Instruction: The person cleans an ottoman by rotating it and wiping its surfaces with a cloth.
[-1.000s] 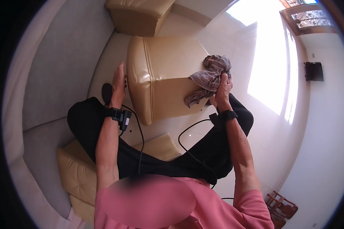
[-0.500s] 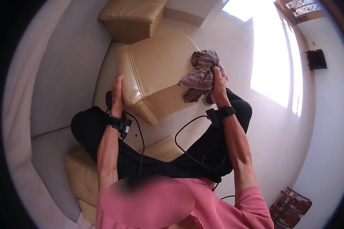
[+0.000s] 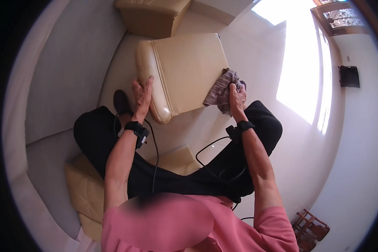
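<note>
A beige leather ottoman (image 3: 191, 71) lies on its side in front of me, with a flat side face up and its padded seat toward the left. My left hand (image 3: 143, 94) rests against the padded end, fingers apart. On the opposite end, my right hand (image 3: 237, 97) grips a crumpled brown cloth (image 3: 219, 93) with pale stripes. The cloth lies against the ottoman's right corner and hangs over its near edge. Part of the right fingers is hidden behind the hand and cloth.
Another beige leather seat (image 3: 153, 17) stands beyond the ottoman. A grey sofa (image 3: 71, 67) runs along the left. Black cables (image 3: 156, 153) trail from the wrist devices over my legs. A wooden rack (image 3: 310, 229) is at lower right, and a beige seat (image 3: 86, 185) at lower left.
The ottoman has turned, so its near side face no longer shows. My left hand has loosened from a grip to spread fingers. My right hand and the cloth have moved down slightly.
</note>
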A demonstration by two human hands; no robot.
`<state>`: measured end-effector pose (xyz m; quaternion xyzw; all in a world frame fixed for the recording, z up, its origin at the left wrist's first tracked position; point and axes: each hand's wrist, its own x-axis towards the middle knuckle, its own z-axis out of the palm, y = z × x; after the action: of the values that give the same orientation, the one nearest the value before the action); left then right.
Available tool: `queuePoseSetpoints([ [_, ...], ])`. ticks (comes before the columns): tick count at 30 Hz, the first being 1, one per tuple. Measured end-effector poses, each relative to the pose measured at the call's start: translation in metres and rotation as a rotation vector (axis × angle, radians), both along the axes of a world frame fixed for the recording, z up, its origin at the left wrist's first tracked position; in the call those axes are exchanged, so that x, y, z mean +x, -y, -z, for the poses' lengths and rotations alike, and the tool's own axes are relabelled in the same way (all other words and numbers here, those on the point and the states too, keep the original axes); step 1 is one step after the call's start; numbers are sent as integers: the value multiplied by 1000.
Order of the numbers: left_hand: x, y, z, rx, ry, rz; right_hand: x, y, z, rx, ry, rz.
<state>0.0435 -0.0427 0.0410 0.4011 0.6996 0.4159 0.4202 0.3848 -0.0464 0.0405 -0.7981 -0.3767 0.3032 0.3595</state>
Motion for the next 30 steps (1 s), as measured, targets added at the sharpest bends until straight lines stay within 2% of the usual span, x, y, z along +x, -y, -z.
queuePoseSetpoints([
  [1,-2,6,5,26,-38,6,-10,4,2,6,281,-38],
  [2,-3,11,9,52,-76,13,-18,8,3,3,285,-49],
  [4,-5,18,4,37,-114,29,-35,14,-3,-6,565,-30],
  [6,-3,25,1,73,-172,-47,-45,16,-4,-48,559,-73],
  [10,4,25,12,47,-227,-53,-79,20,-11,52,646,-312],
  [16,24,8,31,53,-200,-45,-181,3,-32,323,415,-621],
  [18,28,-1,26,49,-191,-24,-175,-14,-36,259,426,-630],
  [22,24,-12,30,41,-114,-64,-148,-51,-26,377,426,-803],
  [24,15,-11,34,16,-159,-19,-127,-75,-18,332,555,-732],
  [27,7,-13,29,-8,-234,-2,-81,-116,-2,165,690,-434],
  [30,-1,-17,40,56,-184,-31,-50,-138,4,43,581,-87],
])
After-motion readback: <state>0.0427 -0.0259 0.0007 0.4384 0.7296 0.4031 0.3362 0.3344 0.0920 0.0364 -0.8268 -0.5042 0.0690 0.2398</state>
